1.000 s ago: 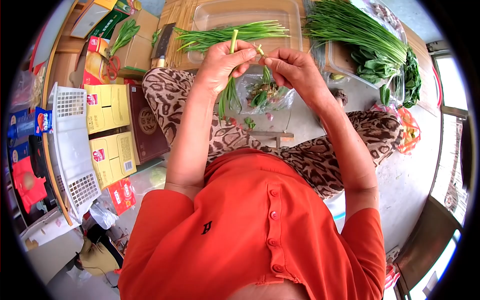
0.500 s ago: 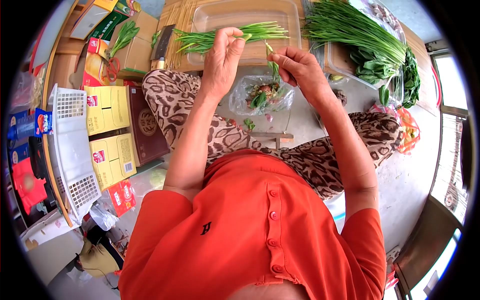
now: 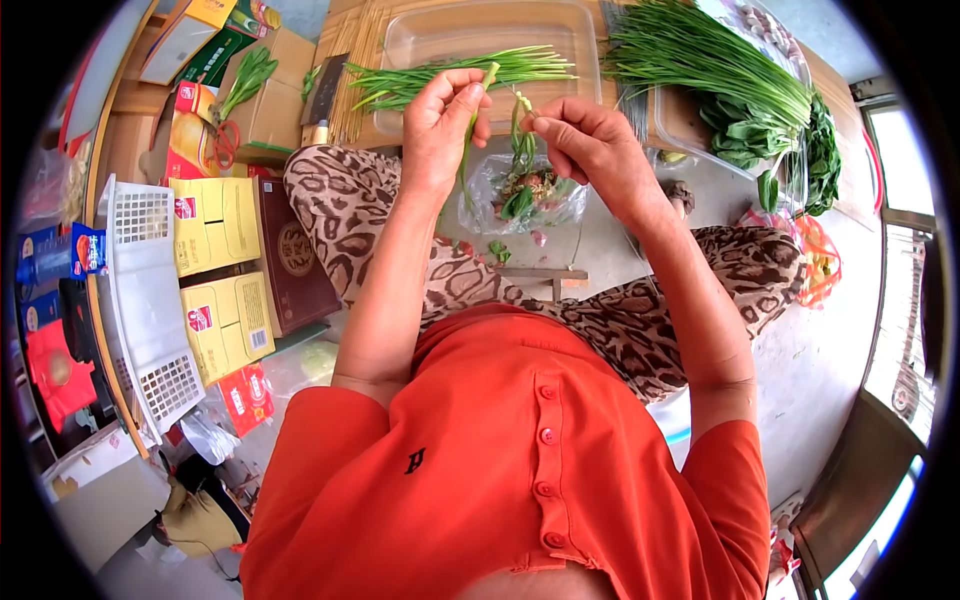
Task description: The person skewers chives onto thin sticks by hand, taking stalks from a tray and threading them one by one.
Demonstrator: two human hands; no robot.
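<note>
My left hand (image 3: 444, 125) pinches a green chive stalk, its pale cut end (image 3: 491, 73) pointing up and its long leaf hanging below the fingers. Facing it across a small gap, my right hand (image 3: 597, 155) is closed with thumb and forefinger on limp leaf trimmings (image 3: 523, 140) that dangle down. A clear plastic bag (image 3: 476, 208) with scraps and bits of leaf lies beneath my hands. Beyond them, a bunch of chives (image 3: 530, 64) rests in a clear plastic tray (image 3: 490, 18).
A big bundle of long chives (image 3: 690, 70) and dark leafy greens (image 3: 745, 140) fill the table's right side. A cleaver (image 3: 322, 98) lies at the left. Yellow boxes (image 3: 215, 225), red scissors (image 3: 227, 145) and a white basket (image 3: 145, 290) stand left; a low wooden stool (image 3: 545, 272) is below.
My left hand has turned slightly, and a long stalk now hangs from it. The trimmings in my right hand have shifted left and hang lower, apart from the stalk.
</note>
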